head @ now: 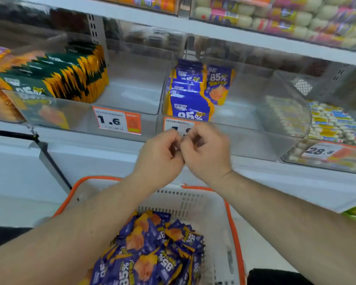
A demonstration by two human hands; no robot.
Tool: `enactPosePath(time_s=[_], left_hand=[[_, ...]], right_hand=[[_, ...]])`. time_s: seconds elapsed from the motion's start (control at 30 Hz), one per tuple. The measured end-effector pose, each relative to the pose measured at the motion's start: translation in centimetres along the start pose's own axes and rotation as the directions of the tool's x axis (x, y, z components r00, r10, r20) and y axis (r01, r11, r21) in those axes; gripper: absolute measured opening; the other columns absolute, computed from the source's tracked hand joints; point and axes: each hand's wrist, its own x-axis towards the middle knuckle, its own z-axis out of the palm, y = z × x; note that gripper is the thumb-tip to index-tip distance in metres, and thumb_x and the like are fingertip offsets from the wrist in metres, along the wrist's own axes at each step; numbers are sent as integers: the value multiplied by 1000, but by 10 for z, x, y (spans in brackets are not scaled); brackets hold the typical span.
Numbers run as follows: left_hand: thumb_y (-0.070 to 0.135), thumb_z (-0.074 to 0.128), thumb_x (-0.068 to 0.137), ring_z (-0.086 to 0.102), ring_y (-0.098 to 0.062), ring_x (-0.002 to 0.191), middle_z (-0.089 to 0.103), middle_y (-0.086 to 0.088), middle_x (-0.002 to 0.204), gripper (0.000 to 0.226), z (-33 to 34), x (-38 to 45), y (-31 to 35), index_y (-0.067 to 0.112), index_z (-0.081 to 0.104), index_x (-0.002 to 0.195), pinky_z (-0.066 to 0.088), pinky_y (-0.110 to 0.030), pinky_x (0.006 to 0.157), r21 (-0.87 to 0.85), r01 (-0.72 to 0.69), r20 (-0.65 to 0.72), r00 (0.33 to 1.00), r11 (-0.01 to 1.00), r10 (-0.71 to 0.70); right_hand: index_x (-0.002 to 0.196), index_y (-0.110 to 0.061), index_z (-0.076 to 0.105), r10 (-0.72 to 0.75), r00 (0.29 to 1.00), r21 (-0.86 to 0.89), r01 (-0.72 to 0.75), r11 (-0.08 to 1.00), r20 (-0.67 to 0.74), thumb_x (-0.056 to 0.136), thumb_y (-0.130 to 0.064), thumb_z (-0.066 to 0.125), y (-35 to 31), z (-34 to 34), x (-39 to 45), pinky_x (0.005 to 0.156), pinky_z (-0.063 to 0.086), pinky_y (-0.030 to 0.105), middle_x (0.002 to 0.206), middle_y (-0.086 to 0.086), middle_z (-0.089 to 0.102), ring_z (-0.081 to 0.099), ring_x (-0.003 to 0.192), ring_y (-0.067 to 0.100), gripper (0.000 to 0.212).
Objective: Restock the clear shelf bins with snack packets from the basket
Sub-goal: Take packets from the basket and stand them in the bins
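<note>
A white basket with an orange rim (231, 227) sits below me, holding a heap of purple snack packets (152, 249). Above it a clear shelf bin (255, 112) holds a short row of the same purple packets (190, 93) at its left side. My left hand (159, 155) and my right hand (207, 153) hover together in front of that bin's lip, above the basket. Both have curled fingers touching each other, and no packet shows in either.
A neighbouring clear bin (119, 99) on the left holds green-and-orange packets (56, 75). To the right, a bin holds white wrapped sweets (335, 124). Price tags (116, 121) hang on the bin fronts. An upper shelf (214, 29) overhangs the bins.
</note>
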Motion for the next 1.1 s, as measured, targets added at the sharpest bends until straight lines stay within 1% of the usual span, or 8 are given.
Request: enactPosePath(time_s=[0.1, 0.2, 0.3, 0.5, 0.6, 0.77, 0.93, 1.1], left_hand=[[10, 60, 80, 51, -14, 66, 57, 9, 68, 16, 4, -30, -39, 23, 56, 72, 37, -30, 56, 257, 156, 307, 923, 954, -233], [11, 53, 87, 56, -15, 80, 61, 1, 90, 16, 11, -56, -73, 10, 66, 97, 47, -31, 74, 444, 276, 568, 649, 853, -506], [17, 53, 90, 63, -20, 89, 61, 2, 92, 14, 17, -74, -91, 21, 63, 98, 53, -34, 80, 504, 255, 676, 478, 825, -561], [21, 52, 93, 60, -17, 104, 64, 3, 115, 26, 23, -78, -110, 22, 65, 116, 52, -36, 93, 498, 319, 665, 456, 806, -591], [21, 53, 93, 59, -14, 101, 64, 3, 115, 26, 27, -78, -116, 23, 64, 116, 52, -32, 88, 497, 353, 639, 469, 793, -609], [20, 53, 93, 57, -12, 96, 60, 6, 112, 24, 28, -82, -114, 24, 63, 115, 46, -25, 81, 492, 348, 637, 480, 798, -603], [21, 55, 92, 57, -14, 104, 61, 4, 117, 26, 23, -87, -110, 22, 60, 117, 48, -27, 87, 519, 285, 634, 504, 806, -586], [40, 66, 83, 51, -17, 122, 51, 1, 139, 65, 24, -95, -100, 22, 42, 141, 46, -36, 102, 515, 148, 668, 548, 844, -504]], right_hand=[[62, -17, 52, 172, 928, -149, -129, 980, 331, 73, -28, 53, 33, 20, -54, 55, 41, 30, 64, -3, 54, 52, 62, 20, 16], [63, -21, 44, 467, 539, -475, -137, 869, 700, 85, -22, 55, 66, 35, -98, 53, 38, 31, 66, -3, 48, 53, 65, 25, 25], [70, -19, 44, 671, 152, -593, -356, 722, 726, 94, -14, 49, 93, 43, -148, 43, 31, 21, 63, -1, 40, 39, 55, 15, 24], [97, -14, 51, 794, -203, -820, -125, 559, 573, 85, -39, 54, 136, 55, -229, 49, 37, 28, 82, 4, 48, 44, 64, 17, 28], [108, -14, 58, 781, -194, -804, -187, 565, 594, 79, -43, 60, 166, 64, -260, 60, 47, 31, 92, 3, 59, 59, 78, 21, 42], [122, -12, 49, 768, 8, -765, -82, 639, 640, 93, -17, 52, 114, 50, -225, 80, 50, 36, 120, 12, 59, 60, 108, 29, 30], [113, -11, 61, 738, 173, -743, -45, 668, 652, 90, -3, 50, 100, 37, -167, 63, 47, 32, 89, 3, 57, 59, 80, 22, 27], [127, -12, 61, 756, 129, -632, -469, 617, 642, 87, 5, 57, 80, 18, -90, 77, 53, 33, 110, 7, 67, 65, 91, 25, 43]])
